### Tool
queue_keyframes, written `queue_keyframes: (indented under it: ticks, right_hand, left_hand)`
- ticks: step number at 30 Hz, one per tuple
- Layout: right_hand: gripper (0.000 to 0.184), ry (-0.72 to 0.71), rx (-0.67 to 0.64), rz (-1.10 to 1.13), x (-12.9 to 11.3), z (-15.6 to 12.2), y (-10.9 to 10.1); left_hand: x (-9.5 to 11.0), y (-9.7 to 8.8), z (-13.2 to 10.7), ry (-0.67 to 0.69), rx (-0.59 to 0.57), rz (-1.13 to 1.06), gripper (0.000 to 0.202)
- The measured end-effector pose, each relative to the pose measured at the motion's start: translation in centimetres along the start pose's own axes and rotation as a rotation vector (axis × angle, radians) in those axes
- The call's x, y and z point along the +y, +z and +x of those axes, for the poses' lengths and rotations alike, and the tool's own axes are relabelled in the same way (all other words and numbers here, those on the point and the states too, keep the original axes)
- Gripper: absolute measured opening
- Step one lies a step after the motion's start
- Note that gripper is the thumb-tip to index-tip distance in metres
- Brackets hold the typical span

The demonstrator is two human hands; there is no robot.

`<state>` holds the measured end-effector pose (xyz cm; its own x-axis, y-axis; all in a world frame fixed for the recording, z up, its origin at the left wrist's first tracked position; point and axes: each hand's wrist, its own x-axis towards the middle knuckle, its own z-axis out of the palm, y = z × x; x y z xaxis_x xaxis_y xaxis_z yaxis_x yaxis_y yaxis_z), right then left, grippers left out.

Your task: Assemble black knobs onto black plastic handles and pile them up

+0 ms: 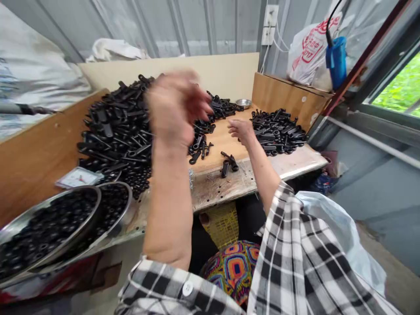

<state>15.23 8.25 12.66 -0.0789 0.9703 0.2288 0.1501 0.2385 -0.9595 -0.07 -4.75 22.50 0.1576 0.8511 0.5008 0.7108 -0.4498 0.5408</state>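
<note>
1. Left hand (pixel 175 107) raised in front of the big heap of black plastic parts (pixel 118 131), blurred with motion, fingers loosely curled; honestly can't tell if anything sits in the grip.
2. Right hand (pixel 242 130) resting low on the wooden workbench (pixel 223 144), right of the big heap, fingers bent and spread, closed on nothing visible, fingertips just beside the smaller pile of black parts (pixel 278 131).
3. A few loose black parts (pixel 229 162) lying near the bench's front edge, right of the big heap, close to the right wrist.
4. Two steel bowls (pixel 65 227) full of small black pieces, just in front of the big heap and touching its edge; a small dial scale (pixel 78 177) tucked between them and the heap.
5. Tiny metal dish (pixel 243 103) at the back, right of the big heap's far end.
6. Further right of the heap, up on a wooden box (pixel 288 96): white plastic bag (pixel 308 52) and a blue container (pixel 336 61).
7. Plaid sleeves (pixel 305 262) on both arms.
</note>
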Motion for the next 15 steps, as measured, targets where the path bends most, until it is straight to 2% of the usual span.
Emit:
queue_keyframes:
  ticks: [2,4,6,8,11,13,15]
  right_hand:
    - [0.018,0.049,0.051,-0.053,1.7,1.9,-2.2]
    - [0.015,0.057,0.021,-0.074,4.2,2.5,-3.7]
    - [0.013,0.065,-0.042,-0.085,7.0,2.4,-4.3]
    - [0.013,0.081,-0.111,-0.095,9.4,2.3,-4.1]
    - [0.015,0.102,-0.191,-0.098,11.0,2.5,-3.2]
    - [0.019,0.090,-0.237,-0.086,9.8,2.4,-2.8]
    - [0.022,0.018,-0.315,-0.070,6.7,1.3,-2.7]
  left_hand:
    - [-1.4,5.6,1.0,-0.047,-0.071,0.103,0.051]
    - [-4.2,10.7,0.2,-0.215,-0.253,0.265,0.033]
    - [-7.2,14.2,-1.4,-0.435,-0.446,0.418,0.028]
    - [-9.5,16.1,-2.9,-0.492,-0.497,0.436,0.028]
    - [-10.9,17.3,-3.7,-0.545,-0.499,0.422,0.027]
    - [-11.0,17.6,-3.4,-0.581,-0.480,0.392,0.027]
    - [-11.1,17.6,-2.9,-0.615,-0.455,0.335,0.025]
